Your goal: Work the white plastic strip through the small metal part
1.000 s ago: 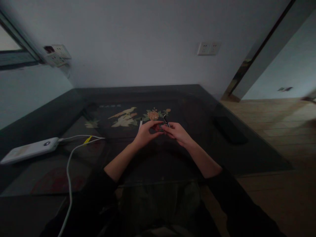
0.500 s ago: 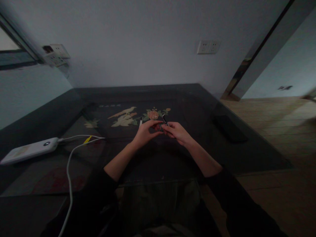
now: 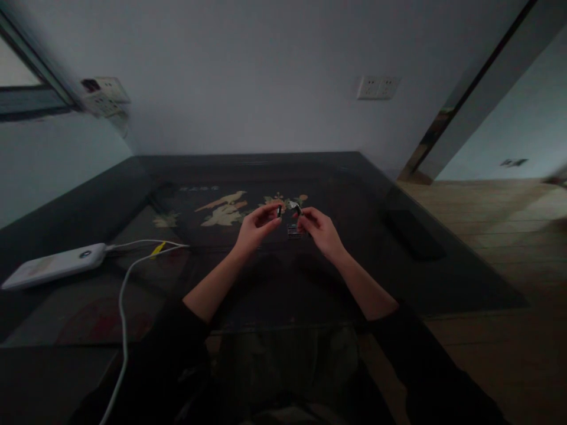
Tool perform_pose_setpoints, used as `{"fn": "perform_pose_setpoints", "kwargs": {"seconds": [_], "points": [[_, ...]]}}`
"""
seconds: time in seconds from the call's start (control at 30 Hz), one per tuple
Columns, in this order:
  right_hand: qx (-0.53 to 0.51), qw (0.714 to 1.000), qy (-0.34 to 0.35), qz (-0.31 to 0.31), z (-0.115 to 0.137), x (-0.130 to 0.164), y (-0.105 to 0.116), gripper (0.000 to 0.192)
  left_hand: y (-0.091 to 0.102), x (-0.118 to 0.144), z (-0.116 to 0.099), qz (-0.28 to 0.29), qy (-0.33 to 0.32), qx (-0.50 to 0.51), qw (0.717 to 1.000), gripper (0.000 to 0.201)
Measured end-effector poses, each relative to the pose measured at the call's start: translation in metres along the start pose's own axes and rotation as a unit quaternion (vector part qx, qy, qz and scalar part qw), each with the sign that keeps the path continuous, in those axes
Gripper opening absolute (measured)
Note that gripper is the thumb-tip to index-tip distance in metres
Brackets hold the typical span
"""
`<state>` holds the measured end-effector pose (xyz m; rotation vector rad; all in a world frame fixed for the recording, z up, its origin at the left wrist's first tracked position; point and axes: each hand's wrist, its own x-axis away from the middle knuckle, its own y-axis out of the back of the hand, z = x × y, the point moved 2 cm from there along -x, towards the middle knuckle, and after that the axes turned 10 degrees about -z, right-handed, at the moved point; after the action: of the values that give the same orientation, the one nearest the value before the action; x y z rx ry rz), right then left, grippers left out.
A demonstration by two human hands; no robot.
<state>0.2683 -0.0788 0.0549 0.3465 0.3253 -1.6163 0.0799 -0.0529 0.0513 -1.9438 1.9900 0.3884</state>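
Note:
Above the dark tabletop [image 3: 257, 283], my left hand [image 3: 256, 227] is closed, with thumb and fingertips pinching a small dark piece with a light edge [image 3: 279, 211]. My right hand [image 3: 322, 231], also closed, holds a small curved piece, shiny metal at its upper end [image 3: 293, 205]. A short gap separates the two pieces. Just below the right fingertips is a small frame-like metallic thing [image 3: 293, 232]; whether it touches the hand I cannot tell. Dim light and small size hide the exact kind of all these pieces.
A white power bank [image 3: 57, 264] lies at the left, with a white cable [image 3: 125, 319] bearing a yellow tag [image 3: 158, 249]. A dark flat object [image 3: 414, 234] lies at the right. Behind the table rises a wall with sockets [image 3: 378, 87].
My hands were close together around the small pieces and have moved apart and slightly up. The metallic thing below the right fingertips now shows.

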Motion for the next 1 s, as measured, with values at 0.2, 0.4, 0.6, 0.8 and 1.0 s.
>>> {"fn": "perform_pose_setpoints", "kwargs": {"seconds": [0.2, 0.4, 0.6, 0.8, 1.0], "points": [[0.038, 0.997, 0.062, 0.011, 0.007, 0.005, -0.001, 0.022, -0.002, 0.002, 0.0, 0.022, -0.011, 0.056, 0.998, 0.045], [0.091, 0.992, 0.09, 0.021, 0.007, 0.006, 0.0, 0.024, -0.002, 0.004, -0.004, 0.042, -0.036, 0.042, 0.998, 0.045], [0.117, 0.99, 0.079, 0.016, 0.009, 0.006, 0.0, 0.03, -0.003, 0.005, -0.005, 0.044, -0.033, 0.041, 0.998, 0.048], [0.132, 0.985, 0.11, 0.021, 0.011, 0.005, 0.002, 0.027, -0.002, 0.005, -0.007, 0.042, -0.045, 0.019, 0.998, 0.048], [0.155, 0.975, 0.155, 0.024, 0.014, 0.005, 0.004, 0.025, 0.0, 0.004, -0.01, 0.041, -0.043, 0.008, 0.998, 0.048]]}}
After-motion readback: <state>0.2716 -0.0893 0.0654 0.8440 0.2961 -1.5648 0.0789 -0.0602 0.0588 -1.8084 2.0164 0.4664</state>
